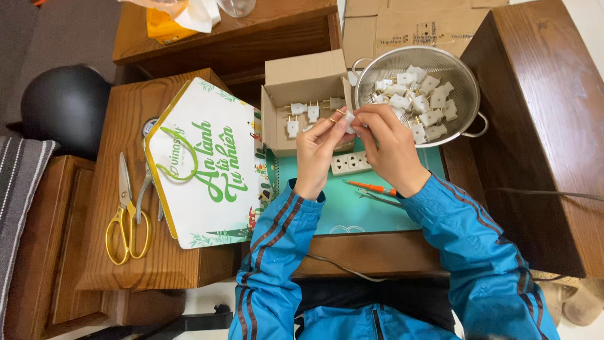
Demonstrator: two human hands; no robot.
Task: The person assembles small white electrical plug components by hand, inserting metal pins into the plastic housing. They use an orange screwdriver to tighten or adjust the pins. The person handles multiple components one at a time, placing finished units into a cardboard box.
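Observation:
Both my hands meet over the teal mat [314, 214], pinching one small white plug piece [350, 119] with brass pins between their fingertips. My left hand [318, 151] grips it from the left, my right hand [389, 146] from the right. Just behind them, an open cardboard box [302, 82] holds a few finished white plugs with pins. A metal mesh colander [462, 88] at the right holds several white plug shells. A white power strip [351, 163] lies under my hands.
An orange-handled screwdriver [371, 186] and metal tweezers [377, 198] lie on the mat. A white and green printed box lid [207, 164], yellow-handled scissors [128, 220] and pliers [146, 189] rest on the left wooden stand. A black helmet [66, 104] sits far left.

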